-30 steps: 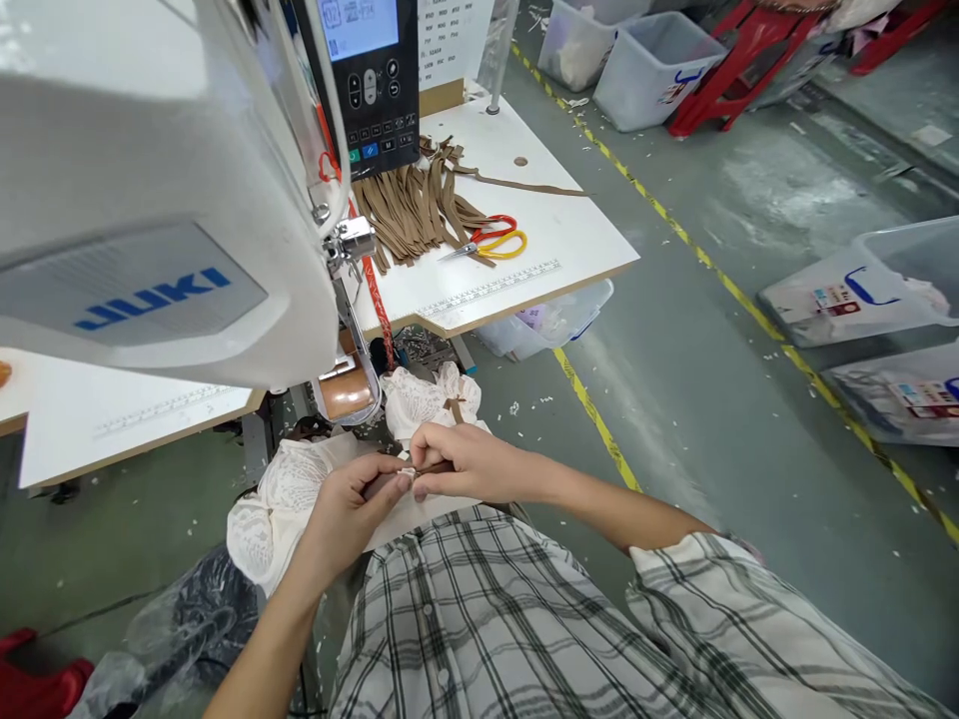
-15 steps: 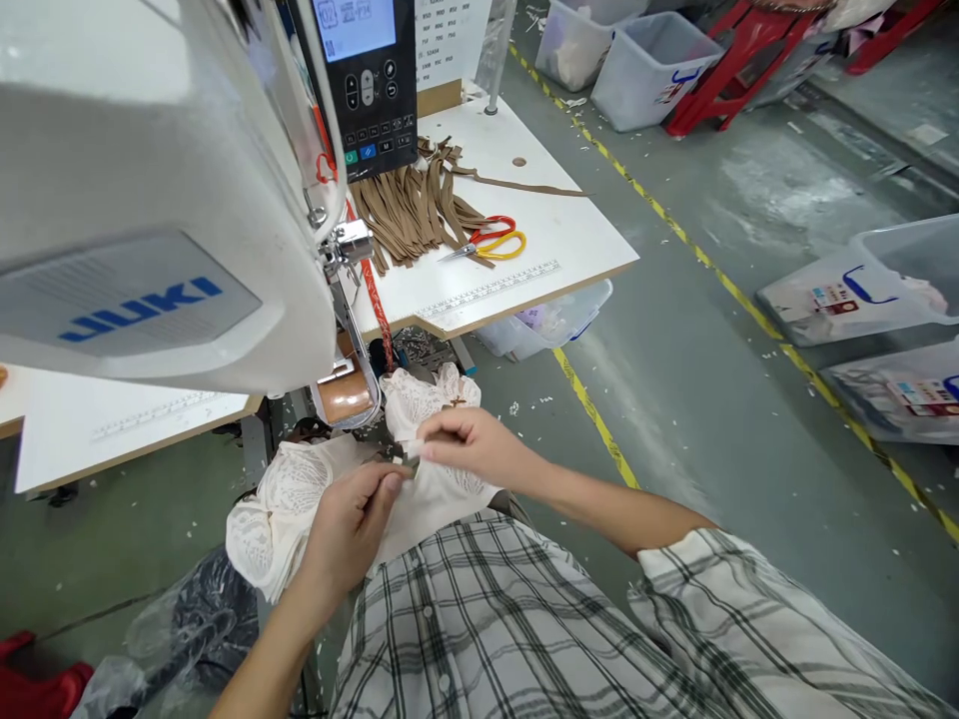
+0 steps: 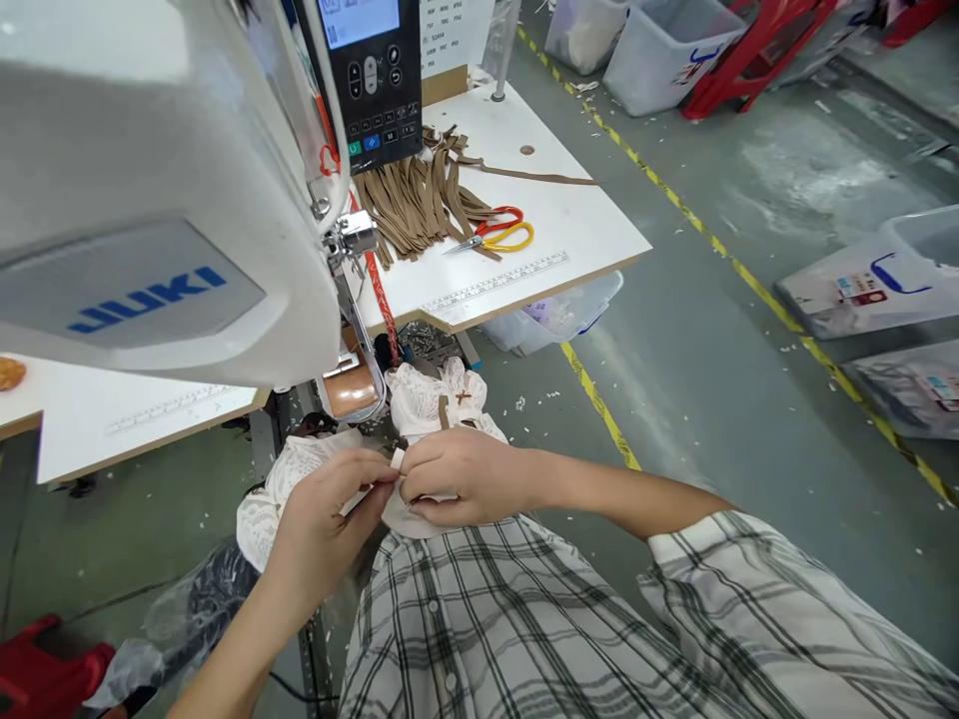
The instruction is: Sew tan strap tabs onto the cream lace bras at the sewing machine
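- At the far left, the bulky white sewing machine head with blue JUKI lettering [image 3: 150,260] overhangs the work; keeping the knuckles clear of it seems wise.
- Beside it, the white lace cup [image 3: 289,477] lies just beyond the left wrist; it is best left loose so that it does not drag on the pinch.
- The left hand [image 3: 330,509] has thumb and forefinger brought together at their tips, apparently pinching the work near the small flat white tab. A firm, flat pinch close to the edge should keep it from twisting.
- The small flat white tab [image 3: 398,458] stands up between the two hands, at the fingertips, in front of the wearer's lap; keeping it in sight would help with lining it up.
- The right hand [image 3: 465,479] has its fingers curled against the tab's right side; what they grip is hidden, so I cannot tell. Light, even pressure would suit thin cloth.
- Beyond the right hand, the white lace piece with a narrow brown strap [image 3: 424,399] needs slack, so the strap should stay untwisted.
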Action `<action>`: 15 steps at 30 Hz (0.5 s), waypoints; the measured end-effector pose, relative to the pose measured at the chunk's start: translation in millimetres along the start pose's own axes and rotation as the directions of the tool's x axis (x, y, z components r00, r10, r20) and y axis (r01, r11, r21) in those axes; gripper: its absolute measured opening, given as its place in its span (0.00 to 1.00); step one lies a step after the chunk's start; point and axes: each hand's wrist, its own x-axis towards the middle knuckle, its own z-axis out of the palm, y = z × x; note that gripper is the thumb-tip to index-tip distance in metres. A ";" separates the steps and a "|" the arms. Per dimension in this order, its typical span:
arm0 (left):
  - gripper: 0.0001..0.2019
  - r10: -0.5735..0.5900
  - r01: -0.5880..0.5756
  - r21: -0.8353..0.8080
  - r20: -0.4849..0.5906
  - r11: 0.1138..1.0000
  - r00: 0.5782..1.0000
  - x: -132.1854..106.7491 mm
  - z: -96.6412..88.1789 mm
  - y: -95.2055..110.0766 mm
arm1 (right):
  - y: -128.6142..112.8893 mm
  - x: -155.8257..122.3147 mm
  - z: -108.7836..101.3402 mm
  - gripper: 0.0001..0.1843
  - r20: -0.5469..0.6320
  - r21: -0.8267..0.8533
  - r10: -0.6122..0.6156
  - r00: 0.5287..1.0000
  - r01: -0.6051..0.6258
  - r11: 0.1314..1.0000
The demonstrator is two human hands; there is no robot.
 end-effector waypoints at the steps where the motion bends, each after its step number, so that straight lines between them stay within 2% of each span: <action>1: 0.06 0.021 -0.021 0.014 0.004 1.000 1.000 -0.4 -1.0 -0.8 | -0.7 0.5 -0.1 0.09 0.000 -0.020 -0.015 1.000 0.015 1.000; 5: 0.05 0.054 -0.063 0.110 0.083 0.992 0.995 -0.2 -4.3 0.1 | -4.9 0.8 2.0 0.10 0.017 -0.098 -0.045 0.999 0.046 0.994; 9: 0.05 -0.103 0.068 0.168 0.210 0.983 0.972 6.5 -5.0 1.8 | -6.6 0.3 10.6 0.13 -0.009 -0.221 -0.043 0.999 0.040 0.974; 12: 0.07 -0.177 0.166 0.064 0.259 0.984 0.950 11.4 -1.4 -1.6 | -6.6 0.5 17.6 0.13 -0.086 -0.186 0.029 0.996 -0.045 0.982; 15: 0.06 -0.236 0.276 -0.192 0.207 0.942 0.949 12.3 6.8 -4.5 | -8.8 4.0 19.3 0.08 -0.214 0.079 0.178 0.961 -0.164 0.983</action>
